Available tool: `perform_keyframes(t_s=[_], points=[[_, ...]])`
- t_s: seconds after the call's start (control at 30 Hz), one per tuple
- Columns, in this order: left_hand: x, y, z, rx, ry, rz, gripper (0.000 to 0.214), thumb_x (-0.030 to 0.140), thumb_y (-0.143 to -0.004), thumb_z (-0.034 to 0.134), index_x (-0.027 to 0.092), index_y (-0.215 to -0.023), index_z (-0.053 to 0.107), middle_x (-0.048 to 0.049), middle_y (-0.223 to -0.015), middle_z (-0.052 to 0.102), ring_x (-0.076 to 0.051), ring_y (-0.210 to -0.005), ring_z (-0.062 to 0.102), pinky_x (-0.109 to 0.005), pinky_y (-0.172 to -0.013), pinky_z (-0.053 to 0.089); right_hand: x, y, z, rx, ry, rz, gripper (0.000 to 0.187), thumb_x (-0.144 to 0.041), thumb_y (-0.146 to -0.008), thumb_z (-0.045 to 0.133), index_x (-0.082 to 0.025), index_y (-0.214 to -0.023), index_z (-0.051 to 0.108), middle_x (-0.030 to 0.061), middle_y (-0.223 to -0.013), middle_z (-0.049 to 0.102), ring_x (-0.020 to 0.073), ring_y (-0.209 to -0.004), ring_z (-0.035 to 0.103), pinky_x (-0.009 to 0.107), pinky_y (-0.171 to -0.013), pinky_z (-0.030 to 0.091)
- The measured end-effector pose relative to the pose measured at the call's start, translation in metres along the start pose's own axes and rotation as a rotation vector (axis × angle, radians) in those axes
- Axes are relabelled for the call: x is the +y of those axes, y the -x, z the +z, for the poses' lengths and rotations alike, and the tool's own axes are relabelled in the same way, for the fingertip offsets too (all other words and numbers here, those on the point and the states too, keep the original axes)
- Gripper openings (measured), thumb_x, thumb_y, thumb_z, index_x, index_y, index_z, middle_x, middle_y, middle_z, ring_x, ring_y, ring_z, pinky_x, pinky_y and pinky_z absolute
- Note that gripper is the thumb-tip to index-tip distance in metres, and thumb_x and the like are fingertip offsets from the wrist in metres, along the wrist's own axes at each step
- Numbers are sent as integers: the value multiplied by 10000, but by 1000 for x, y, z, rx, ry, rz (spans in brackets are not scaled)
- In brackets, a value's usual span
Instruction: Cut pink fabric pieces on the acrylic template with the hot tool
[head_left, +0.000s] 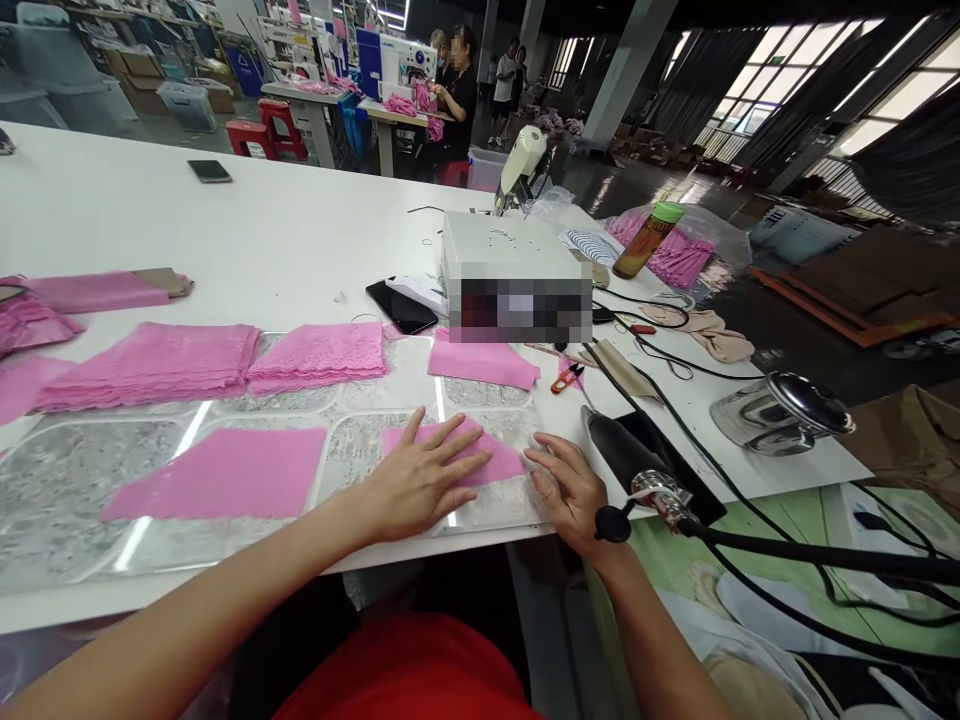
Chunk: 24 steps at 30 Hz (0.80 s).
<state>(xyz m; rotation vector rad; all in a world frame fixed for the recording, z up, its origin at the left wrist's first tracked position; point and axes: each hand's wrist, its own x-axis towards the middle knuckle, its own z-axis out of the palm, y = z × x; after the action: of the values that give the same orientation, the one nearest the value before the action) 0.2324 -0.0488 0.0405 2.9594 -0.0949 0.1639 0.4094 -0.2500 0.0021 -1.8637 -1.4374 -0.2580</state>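
Observation:
My left hand (431,472) lies flat with its fingers spread over a small pink fabric piece (499,458), which rests on a clear patterned mat (360,440). At the right end of that piece is my right hand (568,487), fingers slightly curled and apart, with nothing seen in it. A larger pink fabric piece (232,473) lies flat left of my left hand. Behind it sit two stacks of cut pink fabric, a wide stack (157,365) and a narrower stack (322,355). One more pink piece (480,360) lies beyond my hands.
A black-handled tool with a hose (630,445) lies close right of my right hand. Orange thread snips (568,377), a glass jug (772,412), a bottle (649,240) and cables are to the right. A white box-shaped machine (517,240) stands ahead. A phone (210,171) lies far left.

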Motion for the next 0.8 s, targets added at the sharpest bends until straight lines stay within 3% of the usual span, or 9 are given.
perform_keyframes(t_s=[0.13, 0.47, 0.8], points=[[-4, -10, 7, -70, -4, -53, 516, 539, -1014, 306, 309, -1466, 400, -72, -1557, 341, -343, -1462, 235, -660, -1143, 134, 1, 1, 3, -41, 6, 18, 273, -243, -897, 551, -215, -1143, 665, 111, -1233, 634, 228, -1172, 591, 424, -982, 540], [-8, 0, 18, 23, -129, -69, 523, 530, -1014, 314, 297, -1477, 378, -77, -1556, 346, -350, -1448, 268, -662, -1130, 172, -1, 1, 3, -31, -13, 32, 288, -244, -892, 556, -221, -1162, 654, 116, -1251, 616, 242, -1197, 574, 447, -1004, 526], [-6, 0, 16, 49, -119, -62, 522, 534, -1007, 338, 289, -1461, 413, -80, -1544, 370, -346, -1444, 275, -649, -1139, 164, -4, 1, 4, -13, 5, 32, 251, -250, -880, 561, -246, -1089, 699, 99, -1238, 628, 231, -1170, 590, 436, -992, 528]])
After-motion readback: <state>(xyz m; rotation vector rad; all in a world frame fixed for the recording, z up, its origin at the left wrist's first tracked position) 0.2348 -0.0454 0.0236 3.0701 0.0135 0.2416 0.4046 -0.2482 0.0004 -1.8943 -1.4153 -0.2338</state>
